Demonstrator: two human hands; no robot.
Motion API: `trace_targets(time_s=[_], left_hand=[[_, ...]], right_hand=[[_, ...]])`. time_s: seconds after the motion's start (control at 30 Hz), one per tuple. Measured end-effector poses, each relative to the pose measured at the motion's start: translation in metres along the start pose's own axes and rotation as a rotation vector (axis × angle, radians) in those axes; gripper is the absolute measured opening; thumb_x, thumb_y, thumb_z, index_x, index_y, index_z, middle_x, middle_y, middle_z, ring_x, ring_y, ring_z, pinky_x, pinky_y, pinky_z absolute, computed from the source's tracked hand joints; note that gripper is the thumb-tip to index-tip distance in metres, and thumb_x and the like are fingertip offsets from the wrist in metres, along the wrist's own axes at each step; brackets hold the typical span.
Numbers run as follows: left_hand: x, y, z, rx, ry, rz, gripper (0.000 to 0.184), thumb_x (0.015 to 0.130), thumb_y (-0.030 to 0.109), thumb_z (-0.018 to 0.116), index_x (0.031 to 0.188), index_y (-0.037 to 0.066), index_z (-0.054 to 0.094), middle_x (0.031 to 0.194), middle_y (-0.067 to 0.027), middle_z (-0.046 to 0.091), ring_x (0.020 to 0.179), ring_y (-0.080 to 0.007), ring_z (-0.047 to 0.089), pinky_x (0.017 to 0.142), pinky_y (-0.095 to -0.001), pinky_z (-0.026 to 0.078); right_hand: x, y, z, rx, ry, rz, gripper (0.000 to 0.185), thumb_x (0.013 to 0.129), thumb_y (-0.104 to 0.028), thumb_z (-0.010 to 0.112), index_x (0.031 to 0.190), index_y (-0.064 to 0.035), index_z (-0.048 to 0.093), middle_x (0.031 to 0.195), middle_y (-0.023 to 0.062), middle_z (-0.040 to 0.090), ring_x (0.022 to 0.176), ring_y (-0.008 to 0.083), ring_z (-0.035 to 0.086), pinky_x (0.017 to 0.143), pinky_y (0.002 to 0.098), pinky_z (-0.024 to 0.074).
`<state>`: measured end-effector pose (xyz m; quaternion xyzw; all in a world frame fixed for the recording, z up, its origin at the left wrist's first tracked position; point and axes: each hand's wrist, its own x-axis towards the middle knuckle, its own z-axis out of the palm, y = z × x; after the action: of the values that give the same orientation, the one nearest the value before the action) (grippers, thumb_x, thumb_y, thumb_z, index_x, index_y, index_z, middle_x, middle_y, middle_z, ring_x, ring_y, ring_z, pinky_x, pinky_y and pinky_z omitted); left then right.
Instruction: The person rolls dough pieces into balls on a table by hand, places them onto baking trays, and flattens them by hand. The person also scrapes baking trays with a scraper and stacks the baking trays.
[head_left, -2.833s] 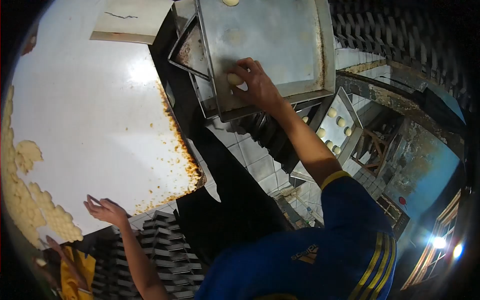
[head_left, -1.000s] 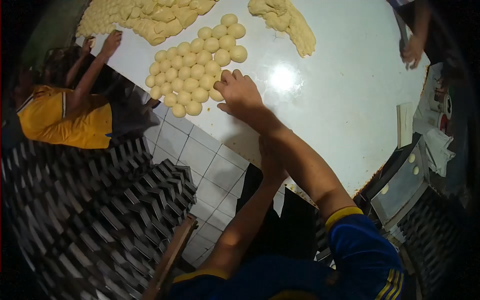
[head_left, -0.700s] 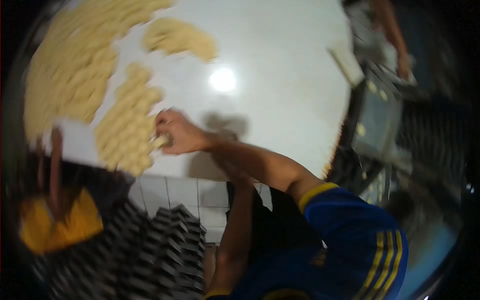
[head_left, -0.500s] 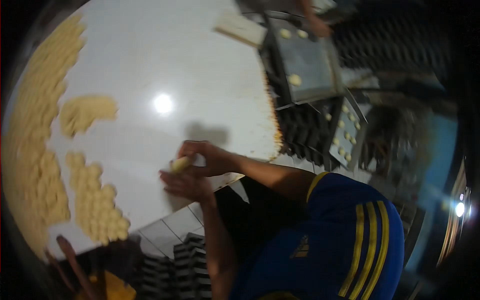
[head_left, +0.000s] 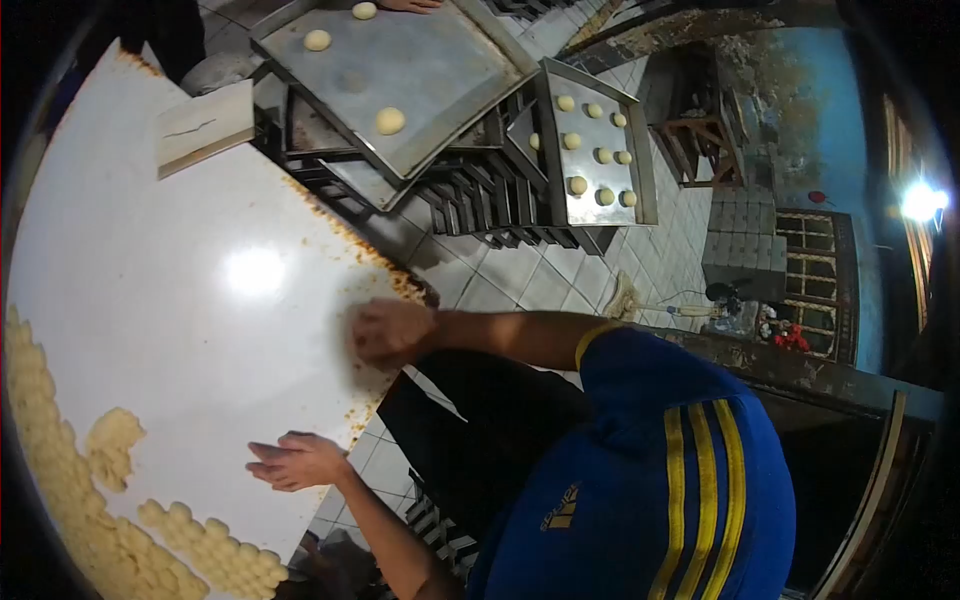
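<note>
My right hand [head_left: 393, 334] is curled palm down over the white tabletop [head_left: 210, 340], near its worn, rusty edge. Whatever lies under its fingers is hidden, and the hand is slightly blurred. Lower down, my left hand [head_left: 300, 461] hovers over or rests on the table with its fingers stretched out, holding nothing. A loose lump of dough [head_left: 115, 447] lies to its left. Beyond that lump, a long mass of dough pieces [head_left: 70, 490] runs along the far side. A cluster of round dough balls [head_left: 215, 548] sits below my left hand.
A metal baking tray [head_left: 440, 60] holds a few dough balls, and another person's hand [head_left: 412, 4] is at its rim. A second tray [head_left: 640, 150] carries several balls above stacked dark trays [head_left: 475, 205]. A pale board [head_left: 206, 128] lies at the table's corner.
My hands, previously together around a dough piece, have separated; the right now lies over the table and the left is stretched out. The view has swung toward the trays.
</note>
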<state>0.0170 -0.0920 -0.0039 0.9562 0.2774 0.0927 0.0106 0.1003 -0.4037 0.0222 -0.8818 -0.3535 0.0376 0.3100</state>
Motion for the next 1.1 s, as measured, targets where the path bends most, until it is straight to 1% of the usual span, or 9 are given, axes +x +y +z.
trace_targets(time_s=[0.03, 0.07, 0.17, 0.3, 0.47, 0.67, 0.83, 0.97, 1.1], left_hand=[[-0.001, 0.0, 0.002, 0.003, -0.003, 0.005, 0.061, 0.119, 0.048, 0.033, 0.169, 0.016, 0.045, 0.176, -0.0278, 0.035, 0.164, -0.0441, 0.035, 0.124, -0.0637, 0.032], [0.0, -0.002, 0.003, 0.003, -0.004, -0.004, 0.061, 0.118, 0.049, 0.032, 0.169, 0.016, 0.045, 0.175, -0.0271, 0.036, 0.163, -0.0436, 0.035, 0.125, -0.0632, 0.032], [0.0, -0.006, 0.004, 0.041, 0.027, -0.007, 0.057, 0.116, 0.044, 0.041, 0.166, 0.018, 0.048, 0.172, -0.0257, 0.042, 0.152, -0.043, 0.048, 0.121, -0.0615, 0.038], [0.002, -0.01, 0.01, 0.01, 0.055, 0.013, 0.06, 0.115, 0.05, 0.039, 0.166, 0.02, 0.048, 0.172, -0.0241, 0.042, 0.147, -0.0427, 0.051, 0.12, -0.0613, 0.038], [0.0, -0.012, 0.006, 0.061, 0.012, -0.034, 0.064, 0.114, 0.054, 0.039, 0.168, 0.021, 0.047, 0.173, -0.0233, 0.041, 0.143, -0.0421, 0.053, 0.121, -0.0608, 0.038], [0.002, -0.002, 0.003, -0.017, 0.002, -0.066, 0.062, 0.114, 0.05, 0.038, 0.167, 0.019, 0.049, 0.176, -0.0231, 0.037, 0.156, -0.0419, 0.043, 0.125, -0.0609, 0.033], [0.003, 0.008, -0.008, 0.034, -0.015, -0.09, 0.06, 0.115, 0.046, 0.039, 0.167, 0.019, 0.05, 0.176, -0.0226, 0.037, 0.159, -0.0393, 0.041, 0.127, -0.0599, 0.031], [0.002, -0.008, 0.007, 0.026, 0.027, -0.036, 0.06, 0.115, 0.047, 0.039, 0.167, 0.02, 0.05, 0.177, -0.0217, 0.037, 0.161, -0.0376, 0.039, 0.128, -0.0607, 0.03], [0.001, -0.002, 0.004, -0.033, 0.042, -0.027, 0.061, 0.115, 0.049, 0.039, 0.168, 0.02, 0.048, 0.177, -0.0201, 0.037, 0.164, -0.0361, 0.036, 0.128, -0.0614, 0.028]], right_hand=[[-0.003, 0.022, -0.002, 0.001, 0.031, -0.041, 0.021, 0.088, -0.026, 0.081, 0.099, -0.0134, 0.068, 0.106, 0.0074, 0.059, 0.105, 0.0291, 0.059, 0.093, 0.0464, 0.0491], [0.024, 0.02, -0.021, -0.163, 0.301, -0.062, 0.018, 0.088, -0.025, 0.08, 0.094, -0.0142, 0.068, 0.102, 0.0069, 0.059, 0.099, 0.0281, 0.058, 0.087, 0.0446, 0.0482], [0.089, 0.01, 0.002, -0.039, 0.391, 0.1, 0.028, 0.089, -0.038, 0.081, 0.092, -0.0141, 0.067, 0.102, 0.0039, 0.06, 0.103, 0.0275, 0.058, 0.093, 0.0449, 0.0473], [0.039, -0.047, 0.017, 0.155, 0.253, -0.013, 0.03, 0.091, -0.039, 0.083, 0.091, -0.0128, 0.068, 0.102, 0.0045, 0.062, 0.105, 0.0285, 0.061, 0.097, 0.0442, 0.0487], [0.039, 0.015, -0.014, -0.092, 0.276, 0.039, 0.016, 0.088, -0.026, 0.081, 0.091, -0.0153, 0.071, 0.098, 0.0037, 0.062, 0.103, 0.0264, 0.061, 0.096, 0.0437, 0.0495], [0.068, -0.04, 0.02, 0.045, 0.176, 0.01, 0.017, 0.09, -0.033, 0.078, 0.085, -0.0174, 0.073, 0.096, 0.0026, 0.063, 0.105, 0.0252, 0.062, 0.094, 0.044, 0.0498], [0.048, 0.014, 0.0, -0.128, 0.106, -0.062, 0.018, 0.089, -0.03, 0.08, 0.08, -0.017, 0.071, 0.091, 0.0029, 0.062, 0.096, 0.0263, 0.063, 0.092, 0.0431, 0.0504], [0.107, -0.022, 0.02, 0.036, 0.27, 0.023, 0.022, 0.09, -0.031, 0.08, 0.081, -0.0147, 0.069, 0.095, 0.004, 0.063, 0.101, 0.0286, 0.061, 0.095, 0.0441, 0.0501], [0.032, -0.019, 0.011, 0.124, 0.157, -0.051, 0.017, 0.088, -0.029, 0.082, 0.086, -0.016, 0.072, 0.096, 0.0031, 0.062, 0.103, 0.0282, 0.059, 0.095, 0.0465, 0.0478]])
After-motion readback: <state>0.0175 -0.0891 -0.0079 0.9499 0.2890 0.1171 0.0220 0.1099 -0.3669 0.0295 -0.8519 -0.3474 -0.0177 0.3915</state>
